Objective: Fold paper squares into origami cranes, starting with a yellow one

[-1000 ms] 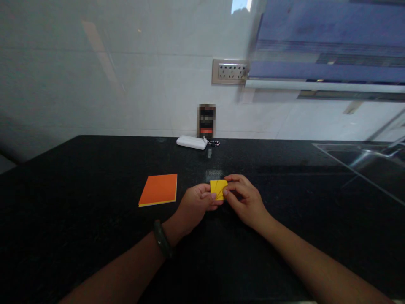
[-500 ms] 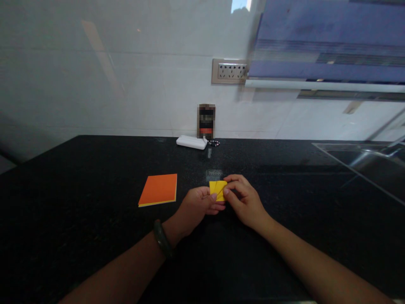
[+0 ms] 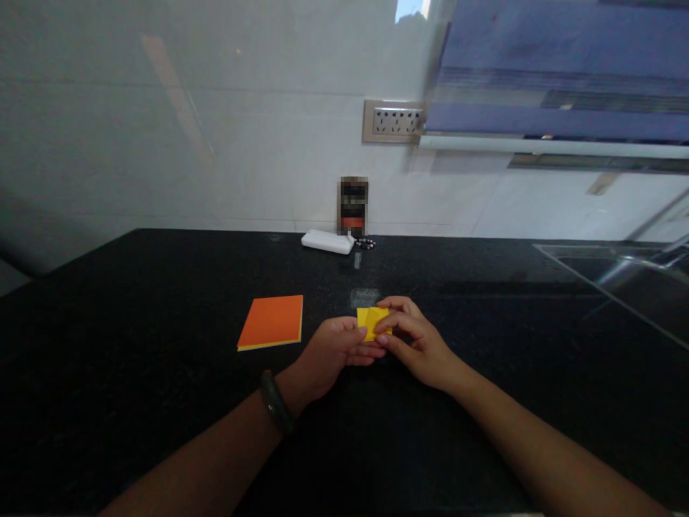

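Note:
A small folded piece of yellow paper (image 3: 370, 320) is held between my two hands, just above the dark counter. My left hand (image 3: 338, 348) grips its left side, the thumb lying on top and the fingers underneath. My right hand (image 3: 417, 341) closes on the paper's right side, with the thumb at the lower edge and bent fingers over the top. The right part of the paper is partly hidden by those fingers. Left of my hands, a stack of square paper (image 3: 272, 321) lies flat, orange on top with a yellow edge showing below.
Against the wall lies a white oblong case (image 3: 327, 242) with a beaded strap (image 3: 365, 243). Behind it stands a blurred upright object (image 3: 353, 206). A socket panel (image 3: 395, 122) is on the wall, and a metal sink (image 3: 619, 273) is set in the black counter (image 3: 177, 301) at right.
My right fingers and thumb have shifted on the yellow paper, the thumb going down to its lower edge. A fold at its right side now lies differently. My left hand keeps its hold.

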The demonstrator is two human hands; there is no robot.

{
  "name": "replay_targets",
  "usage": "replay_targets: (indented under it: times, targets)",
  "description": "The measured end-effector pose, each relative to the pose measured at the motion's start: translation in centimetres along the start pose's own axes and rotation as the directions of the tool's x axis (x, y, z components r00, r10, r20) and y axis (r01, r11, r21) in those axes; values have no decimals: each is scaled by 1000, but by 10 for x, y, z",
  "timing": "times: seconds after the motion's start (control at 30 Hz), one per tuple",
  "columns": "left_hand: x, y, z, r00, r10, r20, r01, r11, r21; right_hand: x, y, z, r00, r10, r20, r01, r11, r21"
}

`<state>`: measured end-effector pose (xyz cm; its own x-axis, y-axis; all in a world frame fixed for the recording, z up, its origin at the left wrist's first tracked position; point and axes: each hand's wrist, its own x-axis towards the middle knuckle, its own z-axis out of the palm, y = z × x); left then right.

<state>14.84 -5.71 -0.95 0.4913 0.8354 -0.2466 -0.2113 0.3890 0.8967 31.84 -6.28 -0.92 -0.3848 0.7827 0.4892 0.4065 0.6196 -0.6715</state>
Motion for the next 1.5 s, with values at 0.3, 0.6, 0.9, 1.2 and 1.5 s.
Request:
replay_targets:
  times: [0.3,0.6,0.9,1.2,1.5]
  targets:
    - [2,-2,0,1000,-8,2,8,999,36,1,3,5,996,80,-40,-78,995,58]
    - [3,-1,2,1000,-26,-14,27,995,97,1,5,11,983,148,-111,-145,989,40]
    - [4,-4,5,996,65,-59,-48,965,257,0,7,13,980,135,-144,-132,991,28]
    - [2,0,7,989,66,-130,-29,962,271,2,7,13,961,236,-143,-211,962,173]
    - [0,2,5,982,180,-60,-136,888,439,4,2,14,831,538,144,-511,634,581]
